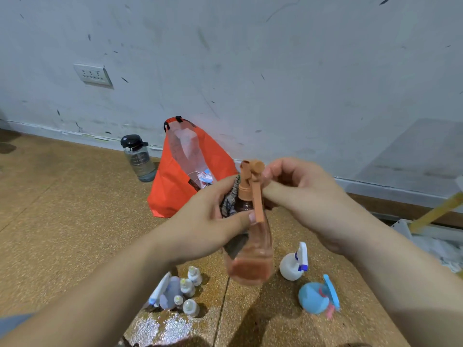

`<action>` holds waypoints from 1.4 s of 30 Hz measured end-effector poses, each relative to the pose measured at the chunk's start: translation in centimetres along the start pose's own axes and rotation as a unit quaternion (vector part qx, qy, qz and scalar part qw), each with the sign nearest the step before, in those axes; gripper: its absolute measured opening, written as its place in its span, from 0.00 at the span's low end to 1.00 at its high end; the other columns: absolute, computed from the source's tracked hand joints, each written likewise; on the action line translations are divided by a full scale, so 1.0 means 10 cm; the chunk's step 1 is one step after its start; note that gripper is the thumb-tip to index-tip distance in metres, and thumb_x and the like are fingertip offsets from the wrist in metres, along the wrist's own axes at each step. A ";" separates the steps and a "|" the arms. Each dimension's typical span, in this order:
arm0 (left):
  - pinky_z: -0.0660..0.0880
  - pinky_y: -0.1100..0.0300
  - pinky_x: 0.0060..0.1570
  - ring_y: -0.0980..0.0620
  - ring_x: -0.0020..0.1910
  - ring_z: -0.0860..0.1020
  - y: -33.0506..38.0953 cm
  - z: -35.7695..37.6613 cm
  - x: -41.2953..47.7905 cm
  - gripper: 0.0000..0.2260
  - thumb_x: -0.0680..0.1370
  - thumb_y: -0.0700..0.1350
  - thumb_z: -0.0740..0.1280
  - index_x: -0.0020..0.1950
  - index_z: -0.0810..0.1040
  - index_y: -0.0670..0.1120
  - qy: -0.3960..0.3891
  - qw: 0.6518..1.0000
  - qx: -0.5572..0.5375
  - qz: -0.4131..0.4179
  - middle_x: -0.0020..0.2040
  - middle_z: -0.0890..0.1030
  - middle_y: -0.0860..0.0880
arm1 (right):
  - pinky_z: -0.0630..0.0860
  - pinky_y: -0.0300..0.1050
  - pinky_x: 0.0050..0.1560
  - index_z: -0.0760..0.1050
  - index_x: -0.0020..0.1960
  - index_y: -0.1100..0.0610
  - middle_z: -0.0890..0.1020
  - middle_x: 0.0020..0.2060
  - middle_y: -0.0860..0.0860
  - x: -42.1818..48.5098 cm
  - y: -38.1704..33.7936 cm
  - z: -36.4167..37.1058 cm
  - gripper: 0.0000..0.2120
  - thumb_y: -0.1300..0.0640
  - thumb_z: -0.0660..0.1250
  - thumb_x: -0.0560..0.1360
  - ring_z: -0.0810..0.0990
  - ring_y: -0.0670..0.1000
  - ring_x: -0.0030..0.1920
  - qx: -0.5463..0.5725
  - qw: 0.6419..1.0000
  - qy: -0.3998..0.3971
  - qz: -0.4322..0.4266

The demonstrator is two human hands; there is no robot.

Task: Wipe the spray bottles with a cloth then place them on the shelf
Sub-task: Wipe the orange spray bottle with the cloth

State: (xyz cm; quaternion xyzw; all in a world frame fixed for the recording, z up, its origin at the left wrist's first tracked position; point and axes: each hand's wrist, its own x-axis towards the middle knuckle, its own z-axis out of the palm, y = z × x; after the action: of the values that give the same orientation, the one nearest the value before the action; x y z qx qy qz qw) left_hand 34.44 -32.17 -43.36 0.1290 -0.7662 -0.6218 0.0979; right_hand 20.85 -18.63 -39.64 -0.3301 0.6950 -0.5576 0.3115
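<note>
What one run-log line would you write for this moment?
step: wiping | left hand: holds cloth against orange spray bottle | right hand: pinches its spray head | floor: white spray bottle, blue spray bottle

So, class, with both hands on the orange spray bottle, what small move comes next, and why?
Probably slide the cloth down the spray bottle: the left hand holds it at the neck, the right hand pinches the top, and the body below is bare.

Orange bag (pixel 175 194) stands against the scuffed white wall (pixel 250 58). Clear water bottle (pixel 139 160), black cap, just left of it. Wall socket (pixel 93 75) upper left. Speckled brown floor (pixel 62 209).
</note>
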 end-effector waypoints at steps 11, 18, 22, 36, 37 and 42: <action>0.78 0.64 0.54 0.59 0.54 0.83 0.02 -0.07 -0.17 0.13 0.83 0.38 0.68 0.67 0.79 0.45 -0.055 0.998 0.015 -0.022 0.60 0.86 0.50 | 0.79 0.63 0.59 0.80 0.56 0.46 0.84 0.49 0.59 -0.01 0.15 0.15 0.08 0.58 0.71 0.80 0.84 0.59 0.50 -0.067 0.997 -0.044 -0.024; 0.78 0.41 0.65 0.35 0.64 0.81 0.01 -0.09 -0.14 0.13 0.83 0.40 0.66 0.67 0.81 0.43 0.005 0.996 -0.090 -0.024 0.61 0.85 0.39 | 0.82 0.53 0.41 0.83 0.42 0.58 0.77 0.31 0.54 0.06 0.03 -0.02 0.11 0.65 0.83 0.65 0.78 0.53 0.34 0.000 1.000 0.021 -0.010; 0.79 0.46 0.64 0.41 0.61 0.83 -0.02 -0.10 -0.16 0.16 0.81 0.35 0.68 0.69 0.79 0.44 -0.002 0.994 -0.108 -0.027 0.61 0.84 0.37 | 0.82 0.51 0.28 0.68 0.37 0.57 0.79 0.26 0.59 0.03 0.04 0.00 0.25 0.60 0.86 0.62 0.80 0.57 0.25 -0.015 0.998 0.051 0.022; 0.82 0.45 0.45 0.38 0.44 0.85 0.05 0.04 -0.12 0.13 0.84 0.48 0.64 0.55 0.84 0.42 0.194 0.978 -0.077 0.014 0.49 0.87 0.37 | 0.79 0.38 0.43 0.84 0.46 0.53 0.86 0.37 0.47 0.05 0.08 0.05 0.05 0.52 0.73 0.78 0.82 0.43 0.39 0.003 1.000 -0.011 -0.013; 0.81 0.38 0.48 0.32 0.47 0.84 0.07 0.04 -0.13 0.13 0.84 0.50 0.64 0.56 0.84 0.43 0.191 0.979 -0.077 0.010 0.49 0.86 0.36 | 0.76 0.35 0.41 0.83 0.45 0.52 0.85 0.35 0.45 0.05 0.07 0.06 0.07 0.50 0.72 0.79 0.81 0.41 0.36 -0.030 0.999 0.005 -0.030; 0.81 0.37 0.56 0.36 0.55 0.85 0.01 0.08 -0.12 0.13 0.85 0.51 0.63 0.60 0.83 0.46 0.173 0.978 -0.107 -0.050 0.52 0.88 0.42 | 0.79 0.45 0.39 0.82 0.43 0.55 0.87 0.34 0.50 0.02 0.05 0.13 0.12 0.47 0.71 0.79 0.85 0.50 0.35 -0.103 0.990 0.082 -0.055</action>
State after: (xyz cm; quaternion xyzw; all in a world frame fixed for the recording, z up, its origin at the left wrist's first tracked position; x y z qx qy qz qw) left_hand 35.30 -31.03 -43.42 0.2617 -0.6592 -0.6727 0.2110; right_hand 21.71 -19.43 -40.40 -0.3517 0.7525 -0.5246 0.1866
